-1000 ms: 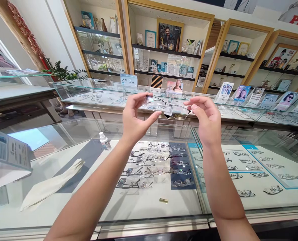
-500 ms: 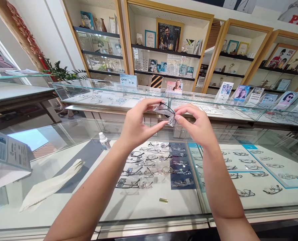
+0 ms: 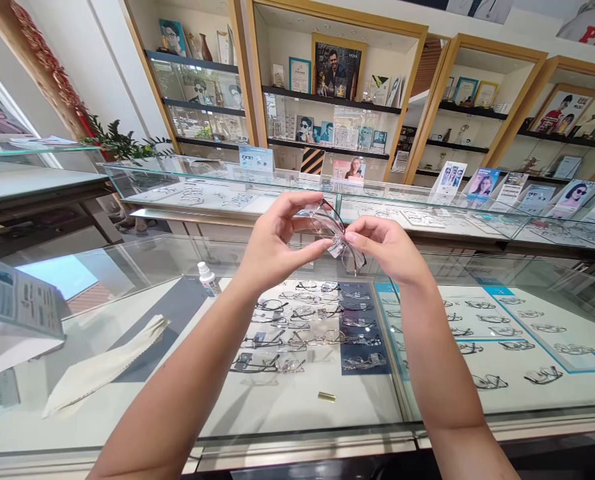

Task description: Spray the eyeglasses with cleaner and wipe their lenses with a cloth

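A pair of thin-rimmed eyeglasses (image 3: 323, 225) is up in the air above the glass counter, tilted, with clear lenses and dark temple arms. My left hand (image 3: 282, 237) is closed around one side of it, the fingers at the top and the thumb below near the bridge. The fingertips of my right hand (image 3: 385, 243) pinch the glasses near the middle, by a dark arm. The second round lens hangs below the right fingertips. Exactly which part the right fingers grip is partly hidden.
Under the glass counter (image 3: 272, 417) lie rows of eyeglasses (image 3: 322, 338). A cream cloth (image 3: 105, 367), a small white bottle (image 3: 208, 279) and a gold-coloured piece (image 3: 326, 397) are on the counter. A folded sign (image 3: 20, 297) stands at left. Another display case (image 3: 212, 193) runs behind.
The eyeglasses have turned in my hands, so their lenses show more and the far lens hangs lower. My right hand has moved slightly down and left.
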Action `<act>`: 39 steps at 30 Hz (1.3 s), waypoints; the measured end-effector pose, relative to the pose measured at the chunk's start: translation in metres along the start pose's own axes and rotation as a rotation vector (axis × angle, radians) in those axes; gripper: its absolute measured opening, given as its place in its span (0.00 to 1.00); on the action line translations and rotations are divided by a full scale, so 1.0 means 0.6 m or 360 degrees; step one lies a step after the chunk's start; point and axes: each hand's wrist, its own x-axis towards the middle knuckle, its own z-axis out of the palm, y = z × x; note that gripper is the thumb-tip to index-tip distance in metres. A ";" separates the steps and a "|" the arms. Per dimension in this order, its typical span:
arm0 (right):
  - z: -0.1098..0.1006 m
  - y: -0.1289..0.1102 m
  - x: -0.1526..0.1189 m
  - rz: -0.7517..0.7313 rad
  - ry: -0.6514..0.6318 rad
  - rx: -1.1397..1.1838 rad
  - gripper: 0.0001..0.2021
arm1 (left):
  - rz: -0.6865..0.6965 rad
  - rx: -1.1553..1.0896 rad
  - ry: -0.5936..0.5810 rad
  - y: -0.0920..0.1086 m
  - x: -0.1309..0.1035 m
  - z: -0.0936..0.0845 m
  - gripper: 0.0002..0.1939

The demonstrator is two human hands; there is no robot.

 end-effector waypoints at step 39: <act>0.002 -0.036 -0.049 -0.0489 0.0875 -0.0643 0.27 | -0.0814 0.0372 -0.0437 0.078 0.000 -0.012 0.05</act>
